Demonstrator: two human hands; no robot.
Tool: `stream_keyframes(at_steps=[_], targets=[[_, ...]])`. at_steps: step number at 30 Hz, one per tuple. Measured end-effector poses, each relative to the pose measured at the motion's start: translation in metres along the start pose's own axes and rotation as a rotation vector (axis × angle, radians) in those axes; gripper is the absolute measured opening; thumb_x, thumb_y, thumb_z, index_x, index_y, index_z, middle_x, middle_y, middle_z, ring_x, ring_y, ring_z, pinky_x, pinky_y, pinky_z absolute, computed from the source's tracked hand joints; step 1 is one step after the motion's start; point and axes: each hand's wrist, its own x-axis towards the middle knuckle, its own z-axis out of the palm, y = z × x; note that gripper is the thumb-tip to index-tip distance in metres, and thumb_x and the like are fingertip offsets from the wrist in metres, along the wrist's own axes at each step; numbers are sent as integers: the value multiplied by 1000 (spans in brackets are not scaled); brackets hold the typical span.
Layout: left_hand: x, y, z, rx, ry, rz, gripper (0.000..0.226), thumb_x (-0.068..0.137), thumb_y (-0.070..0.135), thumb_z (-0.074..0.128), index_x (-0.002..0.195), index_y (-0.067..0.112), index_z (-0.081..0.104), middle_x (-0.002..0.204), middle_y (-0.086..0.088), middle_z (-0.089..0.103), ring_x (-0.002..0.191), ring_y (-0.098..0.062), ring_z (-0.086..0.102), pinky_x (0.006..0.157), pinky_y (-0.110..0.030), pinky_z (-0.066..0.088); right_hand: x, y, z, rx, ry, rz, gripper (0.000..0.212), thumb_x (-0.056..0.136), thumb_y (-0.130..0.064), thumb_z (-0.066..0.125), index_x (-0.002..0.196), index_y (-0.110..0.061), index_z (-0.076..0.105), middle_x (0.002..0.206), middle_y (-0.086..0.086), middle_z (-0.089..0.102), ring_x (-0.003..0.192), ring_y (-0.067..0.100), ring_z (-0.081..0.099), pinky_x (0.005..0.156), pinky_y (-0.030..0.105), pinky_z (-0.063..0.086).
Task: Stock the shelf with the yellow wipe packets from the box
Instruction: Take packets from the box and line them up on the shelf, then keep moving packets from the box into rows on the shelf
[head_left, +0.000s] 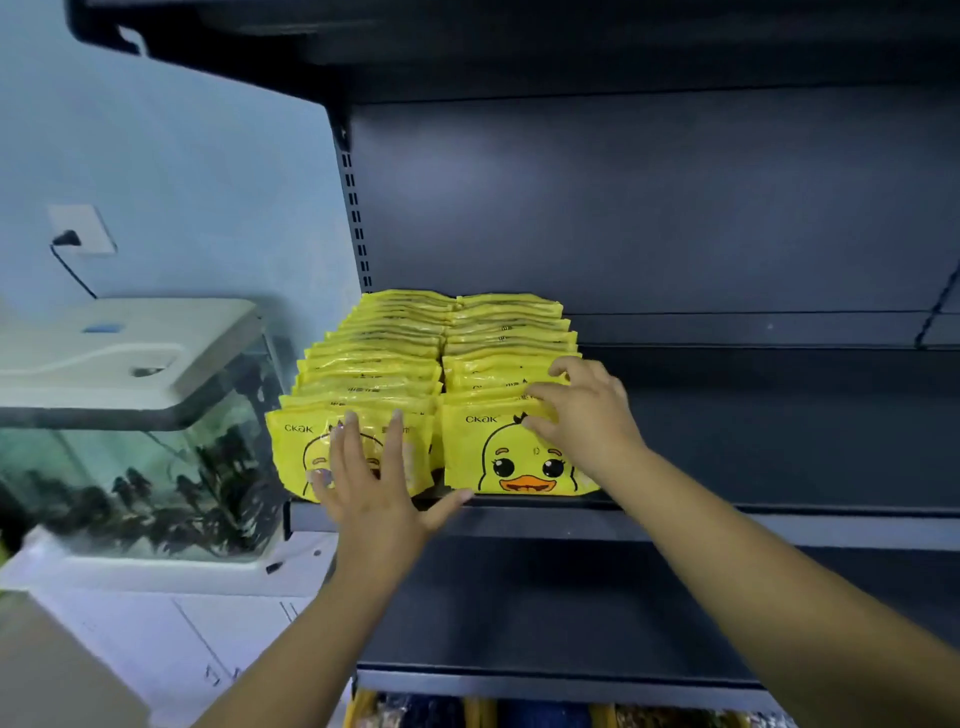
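Observation:
Two rows of yellow wipe packets with a duck face stand upright at the left end of a dark shelf (727, 525). My left hand (371, 483) lies flat with straight fingers against the front packet of the left row (291, 452). My right hand (587, 415) rests on the top right of the right row (514, 452), fingers spread over the tops of the front packets. The box is not in view.
A fish tank (135, 457) with a white lid stands left of the shelving on a white cabinet (171, 613). A wall socket with a plugged cable (78, 236) is above it. Another dark shelf (519, 623) lies below, with goods beneath.

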Motion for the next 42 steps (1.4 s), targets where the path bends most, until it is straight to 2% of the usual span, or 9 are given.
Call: stream_keyframes(at_steps=[4,9,11,28,32,34,36,39,42], targets=[[3,1,12,-160,-33,-212,106,64,91,15,135,14,30,136,-36,35,122,-56,37,77,-78,30,-32,-8,43,-12,272,54,62,79,-52,48,134,-24,40,140,11,33,128,30,30,104,48,28],[13,-16,13,-281,76,-437,139,35,101,4,147,19,16,152,-23,7,139,-44,5,102,-68,16,-48,-22,69,107,31,242,96,59,-83,13,135,-38,-23,155,5,-17,137,23,-23,110,54,-7],[17,-21,12,-257,56,-433,145,29,101,-1,148,19,10,153,-21,2,140,-42,2,105,-63,16,-42,-24,68,82,-29,288,97,64,-87,23,125,-38,-34,151,2,-29,138,24,-30,110,53,-13],[28,-20,37,-224,117,-338,101,64,90,9,140,24,7,145,-35,17,131,-57,18,94,-71,26,-3,-29,75,-2,2,409,91,75,-78,24,127,-32,-35,152,3,-27,140,26,-23,111,50,-15],[23,-27,28,-293,71,-334,129,48,97,2,147,14,8,151,-27,4,138,-48,5,103,-65,19,-21,-39,82,-78,344,325,80,78,-72,21,144,-26,16,148,10,17,136,29,17,109,54,4],[18,-31,28,-314,129,-268,123,55,95,13,146,12,12,147,-35,13,134,-55,13,98,-68,24,-31,-47,83,-69,282,313,74,82,-70,13,139,-25,27,144,11,26,131,31,24,108,56,12],[14,-38,31,-295,193,-216,110,63,91,22,140,12,15,138,-43,22,126,-63,22,92,-71,28,-41,-51,86,-70,217,288,82,77,-74,12,144,-28,18,149,12,23,137,29,17,107,57,3],[12,-47,32,-275,218,-216,108,62,91,22,137,13,16,134,-48,23,121,-67,24,94,-69,27,-36,-46,84,-55,14,293,85,75,-80,15,131,-37,-32,152,4,-26,140,25,-25,106,57,-19],[14,-54,36,-239,223,-193,110,61,91,22,137,12,17,133,-49,24,120,-67,25,96,-67,26,-18,-40,76,-49,-133,342,83,79,-77,21,121,-36,-39,147,2,-37,136,26,-34,106,57,-18]])
